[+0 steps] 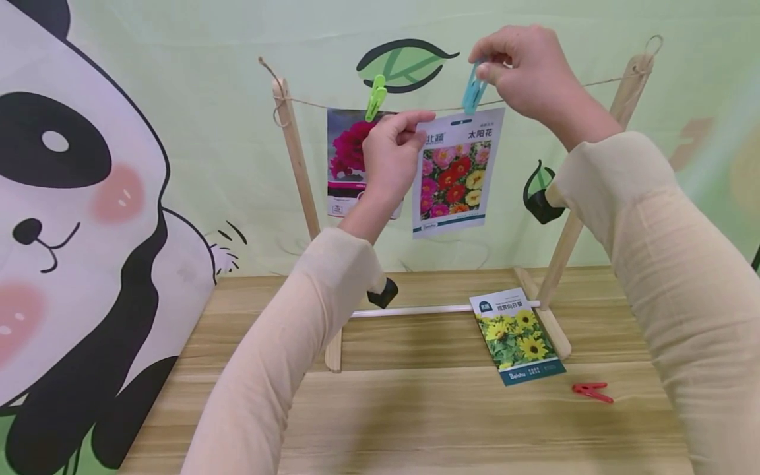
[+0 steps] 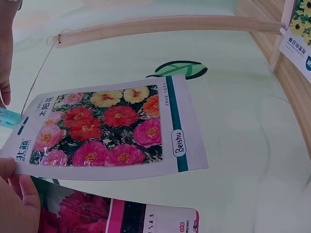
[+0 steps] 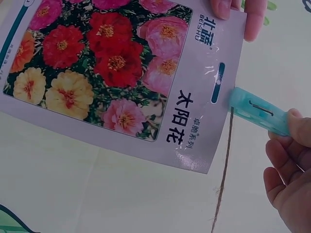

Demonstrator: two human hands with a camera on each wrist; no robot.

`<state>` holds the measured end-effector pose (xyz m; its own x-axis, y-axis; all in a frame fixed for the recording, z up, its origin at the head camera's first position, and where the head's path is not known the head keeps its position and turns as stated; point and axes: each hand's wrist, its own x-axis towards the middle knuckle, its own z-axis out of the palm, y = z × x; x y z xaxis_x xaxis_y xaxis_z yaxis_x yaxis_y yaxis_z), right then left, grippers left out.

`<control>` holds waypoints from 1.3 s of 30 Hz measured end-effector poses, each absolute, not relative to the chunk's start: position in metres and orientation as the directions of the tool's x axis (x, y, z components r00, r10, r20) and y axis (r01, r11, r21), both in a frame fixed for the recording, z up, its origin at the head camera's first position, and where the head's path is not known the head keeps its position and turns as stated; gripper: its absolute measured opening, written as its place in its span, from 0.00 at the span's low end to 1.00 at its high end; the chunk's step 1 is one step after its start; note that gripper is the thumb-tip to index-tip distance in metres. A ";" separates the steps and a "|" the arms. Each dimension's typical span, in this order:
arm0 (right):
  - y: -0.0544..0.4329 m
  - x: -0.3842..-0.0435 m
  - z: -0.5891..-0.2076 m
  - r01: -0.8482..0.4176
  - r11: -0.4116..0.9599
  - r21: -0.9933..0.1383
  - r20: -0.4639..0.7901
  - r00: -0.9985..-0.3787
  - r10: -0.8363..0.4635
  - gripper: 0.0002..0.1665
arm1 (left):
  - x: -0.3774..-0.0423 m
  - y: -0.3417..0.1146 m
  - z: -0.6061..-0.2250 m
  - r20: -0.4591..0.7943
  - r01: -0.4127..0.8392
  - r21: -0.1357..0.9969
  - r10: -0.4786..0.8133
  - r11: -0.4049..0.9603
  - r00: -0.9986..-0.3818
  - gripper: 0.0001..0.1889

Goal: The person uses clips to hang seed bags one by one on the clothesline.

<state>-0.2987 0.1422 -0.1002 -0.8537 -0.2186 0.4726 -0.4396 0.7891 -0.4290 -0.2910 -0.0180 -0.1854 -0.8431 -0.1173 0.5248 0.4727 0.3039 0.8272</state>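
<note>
My left hand point(image 1: 392, 152) pinches the upper left corner of a seed packet point(image 1: 454, 178) with red, pink and yellow flowers. My right hand point(image 1: 528, 72) pinches the handle end of a blue clothespin point(image 1: 474, 89). The clothespin's tip meets the packet's top edge at the twine point(image 3: 223, 179); how deep it bites cannot be told. Left of it, a packet with a magenta flower point(image 1: 347, 158) hangs from the twine under a green clothespin point(image 1: 376, 99). My left hand partly hides that packet.
Wooden posts point(image 1: 297, 158) carry the twine, with a white rod point(image 1: 415, 310) low between them. A sunflower seed packet point(image 1: 519, 336) leans on the stand's right foot point(image 1: 555, 330). A red clothespin point(image 1: 592, 391) lies on the wooden table point(image 1: 380, 422). Behind hangs a panda-printed backdrop point(image 1: 196, 132).
</note>
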 end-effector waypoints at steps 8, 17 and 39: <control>0.142 -0.298 -0.100 -0.442 0.789 -0.427 0.472 -0.853 -0.222 0.19 | -0.291 -0.017 -0.184 0.524 0.473 0.833 -0.133 0.288 -0.842 0.11; 0.142 -0.298 -0.100 -0.444 0.794 -0.415 0.477 -0.849 -0.226 0.19 | -0.292 -0.014 -0.184 0.514 0.473 0.846 -0.141 0.246 -0.846 0.11; 0.142 -0.297 -0.101 -0.444 0.794 -0.414 0.449 -0.859 -0.246 0.20 | -0.292 -0.009 -0.183 0.535 0.472 0.828 -0.173 0.303 -0.827 0.11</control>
